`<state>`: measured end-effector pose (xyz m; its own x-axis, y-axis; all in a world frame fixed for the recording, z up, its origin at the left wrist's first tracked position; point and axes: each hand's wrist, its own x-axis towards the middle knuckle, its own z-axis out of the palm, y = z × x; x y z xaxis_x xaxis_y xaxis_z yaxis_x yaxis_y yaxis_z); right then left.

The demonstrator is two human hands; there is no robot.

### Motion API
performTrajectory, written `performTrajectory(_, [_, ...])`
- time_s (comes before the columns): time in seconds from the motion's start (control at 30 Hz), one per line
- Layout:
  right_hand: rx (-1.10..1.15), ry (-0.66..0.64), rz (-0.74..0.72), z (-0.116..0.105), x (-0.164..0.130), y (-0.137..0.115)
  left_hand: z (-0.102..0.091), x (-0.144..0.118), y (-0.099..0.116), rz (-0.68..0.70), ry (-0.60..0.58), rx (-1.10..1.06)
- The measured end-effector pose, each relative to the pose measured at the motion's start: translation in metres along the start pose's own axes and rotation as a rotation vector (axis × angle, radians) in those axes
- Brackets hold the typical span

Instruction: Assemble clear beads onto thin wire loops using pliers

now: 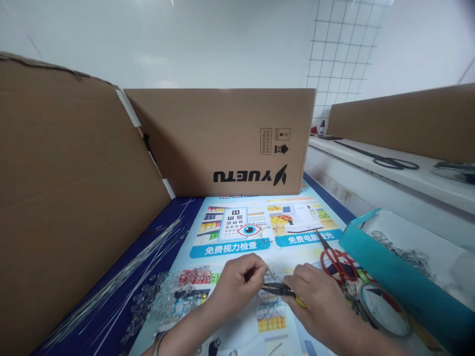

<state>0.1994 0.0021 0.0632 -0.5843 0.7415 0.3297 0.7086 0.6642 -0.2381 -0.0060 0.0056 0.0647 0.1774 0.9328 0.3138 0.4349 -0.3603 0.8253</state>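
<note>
My left hand (239, 279) is closed in a pinch, with a fine wire (271, 270) showing at its fingertips. Yellow-handled pliers (273, 289) are gripped in my right hand (317, 296). Their dark jaws point left and reach close to my left fingers; whether they bite on the wire is too small to tell. Thin loops of wire lie on the printed sheet around and beyond the hands. Many clear glass-like beads (174, 296) are spread to the left of my left hand.
Long thin wires (126, 277) lie along the left. Red-handled scissors (338, 262) and a round coil (386, 309) lie right of my right hand. A teal box (401, 272) holds wire pieces. Cardboard panels (222, 133) stand behind and left. Black scissors (393, 162) rest on the white ledge.
</note>
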Motion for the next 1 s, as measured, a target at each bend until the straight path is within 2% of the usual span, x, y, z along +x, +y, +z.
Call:
performTrajectory(0.43, [-0.048, -0.092, 0.051, 0.0003, -0.001, 0.0014, 0.0031, 0.0, -0.0072, -0.059, -0.023, -0.001])
performTrajectory(0.67, [0.102, -0.199, 0.117, -0.0044, 0.0025, 0.0039, 0.0001, 0.0017, -0.0005, -0.006, -0.077, 0.021])
performTrajectory(1.0, [0.24, -0.254, 0.171, -0.0032, 0.0055, 0.0073, -0.0022, -0.0007, -0.0021, 0.091, -0.095, 0.069])
